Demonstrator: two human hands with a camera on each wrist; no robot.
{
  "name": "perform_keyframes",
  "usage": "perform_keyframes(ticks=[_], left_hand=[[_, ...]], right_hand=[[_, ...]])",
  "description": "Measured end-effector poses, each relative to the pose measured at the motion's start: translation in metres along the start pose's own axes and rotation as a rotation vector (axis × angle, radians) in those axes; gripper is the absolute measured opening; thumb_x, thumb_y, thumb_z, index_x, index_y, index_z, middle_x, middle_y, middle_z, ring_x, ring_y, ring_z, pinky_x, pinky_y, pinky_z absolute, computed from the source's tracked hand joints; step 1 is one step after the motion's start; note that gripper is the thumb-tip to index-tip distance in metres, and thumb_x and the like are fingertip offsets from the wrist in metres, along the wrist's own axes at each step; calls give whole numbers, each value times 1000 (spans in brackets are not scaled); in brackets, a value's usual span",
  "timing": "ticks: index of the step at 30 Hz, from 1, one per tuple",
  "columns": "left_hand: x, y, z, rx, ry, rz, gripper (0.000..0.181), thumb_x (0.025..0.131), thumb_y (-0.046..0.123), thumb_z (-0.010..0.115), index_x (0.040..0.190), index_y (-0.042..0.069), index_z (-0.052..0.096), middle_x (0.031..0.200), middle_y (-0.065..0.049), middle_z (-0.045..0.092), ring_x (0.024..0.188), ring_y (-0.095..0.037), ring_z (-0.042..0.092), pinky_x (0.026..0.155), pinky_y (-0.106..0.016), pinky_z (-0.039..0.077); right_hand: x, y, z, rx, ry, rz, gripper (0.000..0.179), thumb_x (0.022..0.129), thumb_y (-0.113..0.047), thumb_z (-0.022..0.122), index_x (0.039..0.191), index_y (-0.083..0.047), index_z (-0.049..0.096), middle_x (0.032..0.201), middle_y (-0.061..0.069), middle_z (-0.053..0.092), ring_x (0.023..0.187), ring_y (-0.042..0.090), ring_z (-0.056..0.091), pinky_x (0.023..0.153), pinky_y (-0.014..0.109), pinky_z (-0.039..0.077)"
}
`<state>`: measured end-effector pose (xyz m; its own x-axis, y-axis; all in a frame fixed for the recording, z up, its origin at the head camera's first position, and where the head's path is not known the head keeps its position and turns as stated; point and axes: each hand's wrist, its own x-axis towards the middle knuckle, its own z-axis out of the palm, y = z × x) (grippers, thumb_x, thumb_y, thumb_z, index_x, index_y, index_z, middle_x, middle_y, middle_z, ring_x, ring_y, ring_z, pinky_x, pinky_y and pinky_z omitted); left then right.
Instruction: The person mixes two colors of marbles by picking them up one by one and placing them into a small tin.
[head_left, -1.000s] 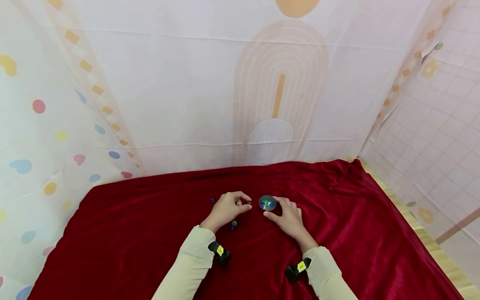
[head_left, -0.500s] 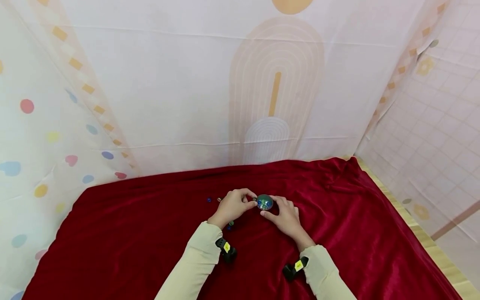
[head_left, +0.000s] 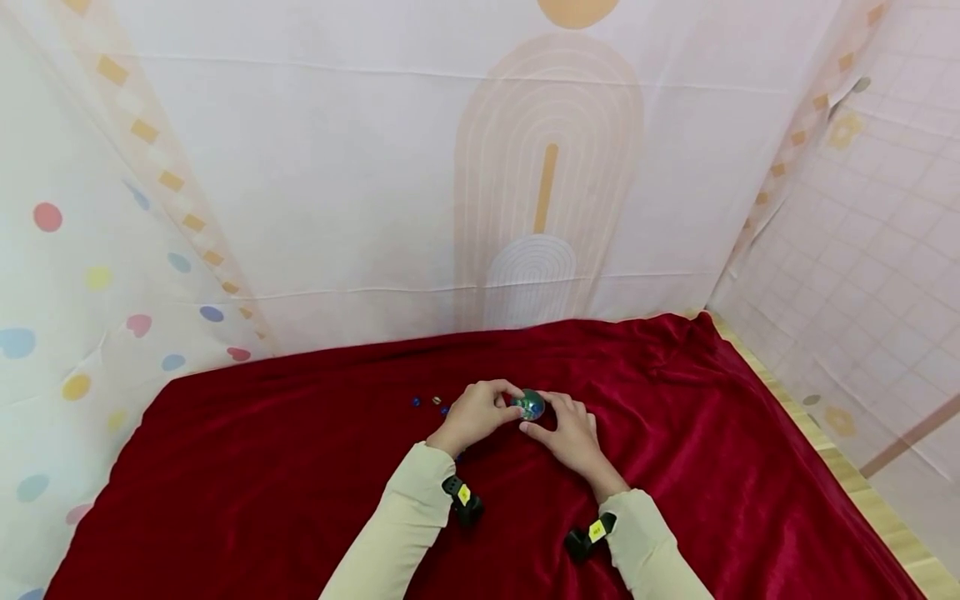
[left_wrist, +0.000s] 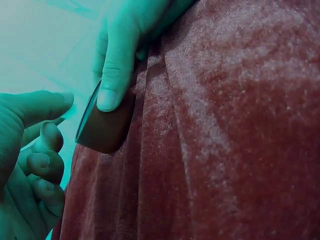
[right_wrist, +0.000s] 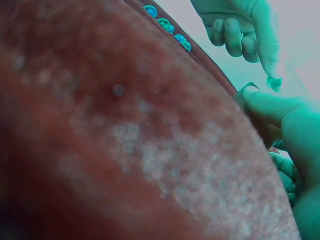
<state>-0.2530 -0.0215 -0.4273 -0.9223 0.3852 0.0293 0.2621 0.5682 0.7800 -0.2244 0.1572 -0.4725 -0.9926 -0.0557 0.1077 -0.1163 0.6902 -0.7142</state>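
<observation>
A small round bowl [head_left: 534, 403] with blue and greenish glass marbles in it sits on the red cloth. My right hand [head_left: 573, 432] holds it from the right, thumb on the near side and fingers on the far side. In the left wrist view the bowl's smooth outer wall [left_wrist: 105, 131] shows under the right thumb. My left hand [head_left: 478, 412] is over the bowl's left rim, pinching a marble [right_wrist: 274, 82] between thumb and index finger, as the right wrist view shows. Its other fingers are curled in.
Left of the left hand, a blue marble [head_left: 416, 402] and a pale striped marble [head_left: 437, 401] lie on the red cloth [head_left: 300, 483]. Another blue marble [head_left: 445, 410] is close by the hand. A patterned white curtain [head_left: 360, 183] rises behind the cloth.
My left hand has moved right with its marble, from beside the bowl to over its left rim. The right hand stays at the bowl. The head view has shifted slightly.
</observation>
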Motion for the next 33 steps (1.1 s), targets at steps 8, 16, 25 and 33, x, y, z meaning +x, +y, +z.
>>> perform_keyframes(ticks=[8, 16, 25, 33], left_hand=[[-11, -6, -11, -3, 13, -16, 23, 89, 21, 69, 110, 12, 70, 63, -1, 54, 49, -12, 44, 47, -24, 36], [-19, -22, -18, -16, 26, -64, 23, 89, 24, 69, 110, 15, 70, 64, -1, 55, 50, -13, 47, 50, -26, 39], [-32, -37, -27, -50, 61, -108, 20, 89, 22, 70, 107, 16, 71, 64, -2, 55, 55, -15, 49, 55, -28, 41], [-46, -46, -34, -37, 82, -113, 17, 89, 21, 70, 105, 16, 72, 65, -1, 54, 58, -13, 46, 57, -26, 39]], right_hand=[[0, -1, 2, -9, 10, -5, 60, 84, -41, 72, 135, -15, 54, 136, 6, 52, 123, 28, 41, 90, 42, 26], [1, 2, 0, -14, 2, -6, 60, 85, -41, 71, 135, -15, 53, 137, 6, 52, 124, 28, 41, 91, 43, 27], [0, 3, 2, -1, 10, -2, 60, 84, -42, 72, 135, -16, 54, 137, 6, 53, 124, 27, 41, 91, 42, 27], [1, 4, 2, 8, 13, -9, 59, 84, -42, 73, 134, -17, 54, 136, 5, 53, 124, 27, 41, 91, 41, 26]])
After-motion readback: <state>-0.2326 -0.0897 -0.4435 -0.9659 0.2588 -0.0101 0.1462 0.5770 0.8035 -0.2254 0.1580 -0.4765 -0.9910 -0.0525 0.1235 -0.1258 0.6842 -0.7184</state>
